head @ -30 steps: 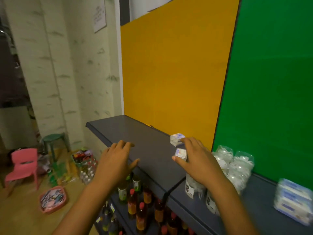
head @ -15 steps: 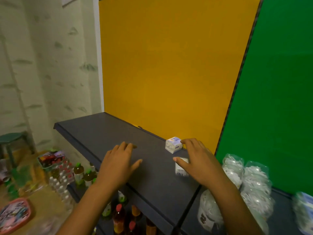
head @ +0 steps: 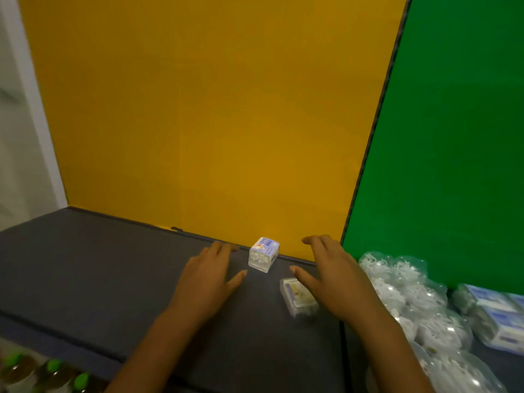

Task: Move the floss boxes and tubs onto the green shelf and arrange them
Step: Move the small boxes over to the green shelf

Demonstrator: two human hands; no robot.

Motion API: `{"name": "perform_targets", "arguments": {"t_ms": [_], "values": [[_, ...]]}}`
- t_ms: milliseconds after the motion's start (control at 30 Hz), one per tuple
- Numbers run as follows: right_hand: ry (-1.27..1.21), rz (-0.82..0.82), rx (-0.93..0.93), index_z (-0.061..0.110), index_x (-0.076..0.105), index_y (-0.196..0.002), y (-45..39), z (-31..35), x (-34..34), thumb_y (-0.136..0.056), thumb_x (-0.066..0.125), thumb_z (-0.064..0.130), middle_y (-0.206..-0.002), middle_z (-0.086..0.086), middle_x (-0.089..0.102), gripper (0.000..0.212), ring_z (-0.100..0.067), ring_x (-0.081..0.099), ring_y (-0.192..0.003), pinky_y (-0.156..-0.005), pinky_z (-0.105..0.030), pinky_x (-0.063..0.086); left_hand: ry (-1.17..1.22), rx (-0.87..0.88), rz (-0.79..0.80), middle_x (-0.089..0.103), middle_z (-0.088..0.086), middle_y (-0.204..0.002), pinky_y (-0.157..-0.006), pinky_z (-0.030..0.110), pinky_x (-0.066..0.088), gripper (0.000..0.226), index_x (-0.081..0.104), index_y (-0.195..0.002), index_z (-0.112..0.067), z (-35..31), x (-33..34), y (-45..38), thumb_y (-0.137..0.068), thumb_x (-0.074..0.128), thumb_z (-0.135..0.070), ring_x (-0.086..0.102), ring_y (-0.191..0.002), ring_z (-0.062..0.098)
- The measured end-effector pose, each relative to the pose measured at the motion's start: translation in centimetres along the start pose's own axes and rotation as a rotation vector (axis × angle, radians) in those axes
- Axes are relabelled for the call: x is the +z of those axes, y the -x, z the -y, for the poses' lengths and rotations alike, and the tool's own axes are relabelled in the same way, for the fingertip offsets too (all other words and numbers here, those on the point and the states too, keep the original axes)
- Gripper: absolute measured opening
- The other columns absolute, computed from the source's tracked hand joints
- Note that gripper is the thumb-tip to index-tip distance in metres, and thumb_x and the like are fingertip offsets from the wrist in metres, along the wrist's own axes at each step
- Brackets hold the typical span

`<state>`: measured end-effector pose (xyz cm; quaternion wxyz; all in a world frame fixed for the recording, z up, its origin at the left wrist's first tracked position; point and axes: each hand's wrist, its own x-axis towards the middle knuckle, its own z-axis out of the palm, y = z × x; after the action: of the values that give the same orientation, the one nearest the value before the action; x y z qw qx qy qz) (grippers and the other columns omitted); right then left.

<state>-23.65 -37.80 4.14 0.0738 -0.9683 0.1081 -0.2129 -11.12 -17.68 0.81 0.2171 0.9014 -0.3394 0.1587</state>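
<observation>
1. Where the dark grey shelf board (head: 85, 265) meets the yellow back panel (head: 212, 109), head view: left hand (head: 204, 282) flat over the board, fingers straight and spread, gripping nothing.
2. Right hand (head: 334, 276) likewise spread, fingers straight, holding nothing.
3. Small clear cube-shaped floss box with blue-and-white label (head: 263, 258) between both hands, against the yellow panel, touching neither.
4. Second clear flat floss box (head: 297, 300) lying on the board just below the right thumb; contact unclear.
5. Clear plastic tubs of white floss picks (head: 411, 302) and blue-and-white stacked boxes (head: 493, 316) right, before the green back panel (head: 453, 137).
6. Green-capped bottles (head: 51, 375) below, bottom left.
</observation>
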Motion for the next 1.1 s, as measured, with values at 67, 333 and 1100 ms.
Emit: {"name": "perform_targets", "arguments": {"t_ms": [67,333,1100], "values": [[0.003,0.016,0.046,0.028,0.036,-0.142,0.4,0.6,1.1,-0.093,0.05,0.057,-0.14,0.006,0.042,0.058,-0.016,0.044,-0.127,-0.1,-0.031,0.042,0.055,0.005,0.027,0.05,-0.002,-0.132,-0.095,0.036,0.042,0.051,0.043,-0.134,-0.026,1.0,0.9,-0.9,-0.091,0.052,-0.05,0.049,-0.119,0.019],[-0.024,0.104,0.245,0.028,0.036,-0.141,1.7,0.6,4.5,-0.094,0.048,0.057,-0.142,0.007,0.04,0.057,-0.017,0.047,-0.125,-0.098,-0.031,0.042,0.277,0.066,0.12,0.047,0.0,-0.136,-0.096,0.035,0.043,0.053,0.042,-0.135,-0.023,2.3,5.0,-5.7,-0.089,0.06,-0.042,0.05,-0.12,0.019],[-0.317,-0.185,0.32,0.032,0.054,-0.115,-2.4,-0.8,5.5,-0.066,0.075,0.038,-0.106,0.008,0.044,0.054,-0.009,0.053,-0.098,-0.077,-0.011,0.038,0.689,-0.042,0.2,0.05,0.009,-0.132,-0.082,0.027,0.047,0.049,0.045,-0.135,-0.015,3.4,9.1,-12.0,-0.091,0.06,-0.033,0.057,-0.11,0.023]]}}
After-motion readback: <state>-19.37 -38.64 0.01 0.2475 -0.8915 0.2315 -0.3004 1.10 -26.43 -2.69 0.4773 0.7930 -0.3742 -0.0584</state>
